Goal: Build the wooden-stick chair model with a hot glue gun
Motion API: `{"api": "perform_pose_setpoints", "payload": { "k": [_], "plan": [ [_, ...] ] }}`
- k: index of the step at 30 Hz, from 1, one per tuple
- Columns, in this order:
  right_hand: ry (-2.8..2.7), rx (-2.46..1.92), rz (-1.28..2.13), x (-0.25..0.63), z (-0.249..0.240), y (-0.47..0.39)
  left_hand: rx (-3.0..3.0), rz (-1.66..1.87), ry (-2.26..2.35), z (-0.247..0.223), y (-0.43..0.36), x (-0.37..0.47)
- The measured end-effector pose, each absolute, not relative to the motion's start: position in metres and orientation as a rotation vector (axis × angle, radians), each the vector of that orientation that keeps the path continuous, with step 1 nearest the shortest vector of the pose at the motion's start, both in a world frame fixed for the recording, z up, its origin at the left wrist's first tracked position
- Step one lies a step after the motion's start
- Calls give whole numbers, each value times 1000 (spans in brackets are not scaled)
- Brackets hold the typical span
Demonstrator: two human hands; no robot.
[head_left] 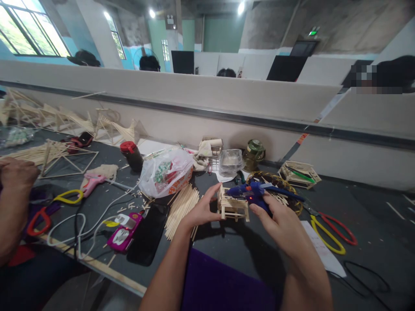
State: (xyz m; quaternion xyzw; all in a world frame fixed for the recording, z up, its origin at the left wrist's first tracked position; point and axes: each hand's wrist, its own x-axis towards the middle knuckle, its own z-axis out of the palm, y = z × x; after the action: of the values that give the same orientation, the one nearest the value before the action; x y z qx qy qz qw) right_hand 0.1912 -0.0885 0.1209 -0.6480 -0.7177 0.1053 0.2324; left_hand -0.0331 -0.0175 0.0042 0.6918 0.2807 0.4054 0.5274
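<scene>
Just right of the middle of the head view, my left hand [203, 210] pinches the left end of a small wooden stick model [234, 208] between thumb and fingers. My right hand [279, 218] is wrapped round a blue glue gun [256, 193], which has a small red light lit. The gun's nozzle points left, over the top of the model near its upper left part. Whether the nozzle touches the sticks cannot be made out. A pile of thin sticks [183, 209] lies left of my left hand.
A black phone [148, 234], purple power socket [125, 232] and plastic bag [165, 172] lie left. Red-and-yellow scissors [333, 233] lie on paper at right. A green jar [253, 154] stands behind. Another person's fist [17, 175] is at far left, near a pink glue gun [92, 183].
</scene>
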Motion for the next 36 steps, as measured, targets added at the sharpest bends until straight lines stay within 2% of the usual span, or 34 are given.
{"api": "perform_pose_setpoints", "payload": {
  "k": [21,36],
  "plan": [
    [-1935,-1750,403,194,124,-92,1656,962,672,2,-17,-34],
    [-1978,-1737,302,191,125,-91,1678,954,674,3,-17,-34]
  ]
}}
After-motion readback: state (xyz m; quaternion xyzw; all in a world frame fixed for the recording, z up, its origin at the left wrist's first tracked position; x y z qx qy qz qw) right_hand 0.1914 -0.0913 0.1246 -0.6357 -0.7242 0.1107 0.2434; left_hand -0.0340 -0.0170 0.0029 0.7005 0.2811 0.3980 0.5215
